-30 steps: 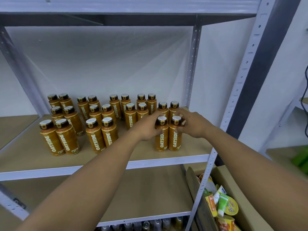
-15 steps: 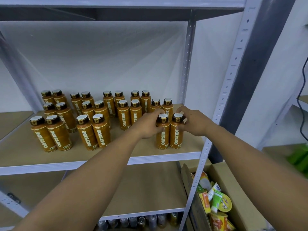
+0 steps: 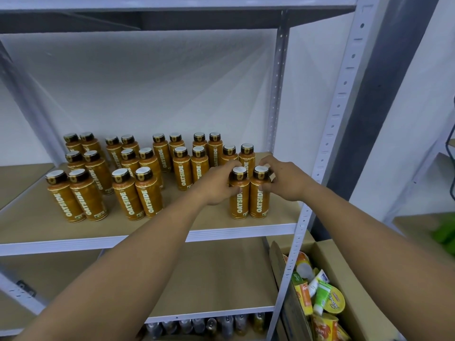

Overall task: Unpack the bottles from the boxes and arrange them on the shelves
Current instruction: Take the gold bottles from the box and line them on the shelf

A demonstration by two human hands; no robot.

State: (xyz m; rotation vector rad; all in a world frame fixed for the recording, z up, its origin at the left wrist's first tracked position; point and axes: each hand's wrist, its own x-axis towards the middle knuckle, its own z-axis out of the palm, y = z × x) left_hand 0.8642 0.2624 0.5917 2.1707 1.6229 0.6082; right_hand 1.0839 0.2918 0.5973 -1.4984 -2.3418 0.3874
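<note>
Two bottles (image 3: pixel 248 193) upright | both hands' grip unchanged | same shelf (image 3: pixel 73 225) spot

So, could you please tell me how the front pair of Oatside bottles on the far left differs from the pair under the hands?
The far-left pair stands untouched, while the left hand and right hand grip the right-hand pair. The far-left pair leans outward in this wide-angle view; the right-hand pair looks upright. Both pairs share orange labels, dark caps and the front row of the shelf.
</note>
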